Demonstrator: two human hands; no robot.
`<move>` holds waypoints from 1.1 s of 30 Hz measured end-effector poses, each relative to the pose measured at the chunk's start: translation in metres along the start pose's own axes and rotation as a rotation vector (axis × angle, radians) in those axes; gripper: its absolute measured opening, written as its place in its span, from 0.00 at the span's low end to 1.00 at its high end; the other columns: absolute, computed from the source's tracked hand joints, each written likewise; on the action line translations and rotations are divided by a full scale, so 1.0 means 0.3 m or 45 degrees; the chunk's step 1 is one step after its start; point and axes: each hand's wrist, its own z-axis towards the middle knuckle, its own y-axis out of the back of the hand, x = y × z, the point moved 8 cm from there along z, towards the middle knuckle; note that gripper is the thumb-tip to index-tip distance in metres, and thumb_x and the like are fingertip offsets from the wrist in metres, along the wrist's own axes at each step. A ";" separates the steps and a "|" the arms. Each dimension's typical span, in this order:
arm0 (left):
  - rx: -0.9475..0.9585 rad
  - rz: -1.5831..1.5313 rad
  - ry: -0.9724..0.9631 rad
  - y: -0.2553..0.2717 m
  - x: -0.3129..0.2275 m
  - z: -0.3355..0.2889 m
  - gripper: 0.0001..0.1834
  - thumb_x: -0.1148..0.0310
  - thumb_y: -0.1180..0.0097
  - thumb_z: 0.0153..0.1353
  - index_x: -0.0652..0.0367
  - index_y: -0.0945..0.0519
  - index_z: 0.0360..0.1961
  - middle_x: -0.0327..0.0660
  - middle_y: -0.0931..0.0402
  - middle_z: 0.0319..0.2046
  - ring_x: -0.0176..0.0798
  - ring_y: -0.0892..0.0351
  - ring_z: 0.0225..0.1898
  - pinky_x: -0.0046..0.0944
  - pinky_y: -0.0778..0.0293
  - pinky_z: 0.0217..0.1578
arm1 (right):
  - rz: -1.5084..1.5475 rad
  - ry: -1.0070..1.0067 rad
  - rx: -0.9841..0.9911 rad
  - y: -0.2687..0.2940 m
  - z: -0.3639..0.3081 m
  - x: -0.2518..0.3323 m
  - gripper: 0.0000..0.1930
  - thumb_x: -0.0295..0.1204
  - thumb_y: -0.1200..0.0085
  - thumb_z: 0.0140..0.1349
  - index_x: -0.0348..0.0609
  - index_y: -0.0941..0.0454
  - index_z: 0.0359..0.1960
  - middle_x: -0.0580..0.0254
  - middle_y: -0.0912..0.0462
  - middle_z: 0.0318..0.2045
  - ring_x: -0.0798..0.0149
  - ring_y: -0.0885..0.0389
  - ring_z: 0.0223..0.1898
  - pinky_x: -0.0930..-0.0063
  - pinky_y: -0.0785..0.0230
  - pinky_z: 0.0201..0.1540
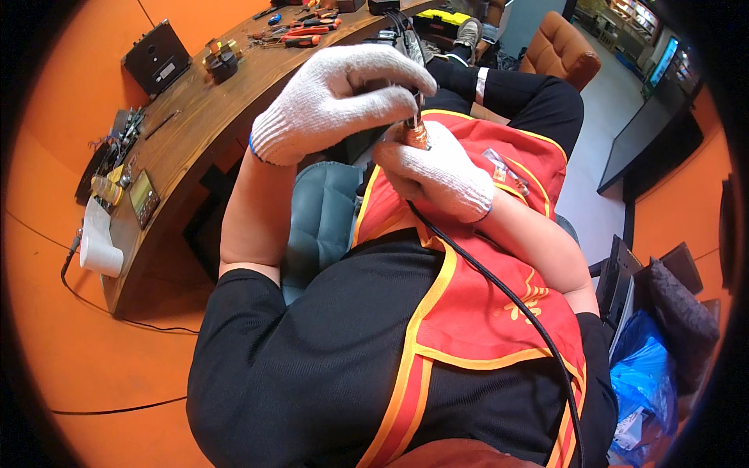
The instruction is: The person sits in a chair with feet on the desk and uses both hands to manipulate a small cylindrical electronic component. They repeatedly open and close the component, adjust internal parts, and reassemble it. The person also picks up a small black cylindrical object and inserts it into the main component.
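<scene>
Both my hands wear white knitted gloves and meet over my lap. My right hand [441,170] is closed around a short copper-coloured cylinder [416,135], whose upper part sticks out above the thumb. A black cable [499,282] comes out below that fist and runs down across my apron; the grip hides whether it joins the cylinder. Just above, the thumb and fingers of my left hand [347,97] pinch together at the dark, partly metallic tip [417,101] over the cylinder. The fingers cover most of this tip, so its exact shape is hidden.
A curved wooden desk [187,129] stands at my left, with red-handled pliers [304,35], a black box [156,56], a multimeter-like device [144,195] and a white paper roll [100,246]. A brown chair [558,51] is at the far right; a blue plastic bag [644,374] lies at near right.
</scene>
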 end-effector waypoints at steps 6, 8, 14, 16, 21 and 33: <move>-0.031 0.033 0.161 -0.021 -0.002 -0.001 0.14 0.72 0.33 0.72 0.66 0.13 0.55 0.41 0.12 0.46 0.32 0.12 0.47 0.35 0.17 0.54 | -0.164 0.074 -0.315 0.049 -0.022 0.038 0.16 0.42 0.34 0.73 0.41 0.15 0.36 0.71 0.18 0.28 0.81 0.26 0.31 0.76 0.32 0.33; -0.034 0.117 0.114 -0.020 -0.006 0.008 0.14 0.73 0.32 0.71 0.66 0.14 0.55 0.42 0.12 0.46 0.32 0.12 0.47 0.35 0.17 0.54 | -0.162 0.075 -0.365 0.056 -0.022 0.035 0.17 0.43 0.32 0.71 0.40 0.14 0.41 0.70 0.15 0.33 0.81 0.24 0.36 0.77 0.29 0.35; -0.124 -0.109 0.114 0.044 0.027 -0.002 0.15 0.75 0.36 0.71 0.62 0.14 0.58 0.37 0.15 0.47 0.29 0.15 0.47 0.32 0.16 0.49 | -0.177 0.127 -0.414 0.093 -0.010 0.019 0.18 0.41 0.31 0.71 0.39 0.17 0.51 0.71 0.16 0.34 0.79 0.22 0.35 0.79 0.28 0.37; -0.228 -0.088 0.200 0.089 0.056 -0.013 0.16 0.71 0.38 0.74 0.61 0.15 0.60 0.37 0.14 0.47 0.29 0.15 0.47 0.31 0.15 0.48 | -0.237 0.230 -0.431 0.092 -0.012 0.023 0.19 0.41 0.32 0.71 0.40 0.18 0.53 0.71 0.17 0.34 0.79 0.23 0.33 0.80 0.29 0.36; -0.232 -0.112 0.167 0.106 0.054 -0.023 0.15 0.71 0.40 0.75 0.61 0.15 0.60 0.34 0.15 0.45 0.28 0.16 0.44 0.30 0.18 0.44 | 0.228 0.183 -0.162 0.064 -0.007 -0.020 0.18 0.44 0.48 0.83 0.40 0.19 0.55 0.66 0.16 0.34 0.77 0.23 0.30 0.81 0.29 0.35; -0.320 0.359 0.111 0.111 0.038 -0.001 0.12 0.63 0.36 0.76 0.57 0.12 0.55 0.30 0.16 0.39 0.21 0.27 0.31 0.25 0.29 0.31 | 0.813 0.164 -0.225 0.104 0.040 -0.051 0.24 0.48 0.51 0.85 0.37 0.20 0.60 0.63 0.17 0.33 0.72 0.24 0.30 0.78 0.30 0.36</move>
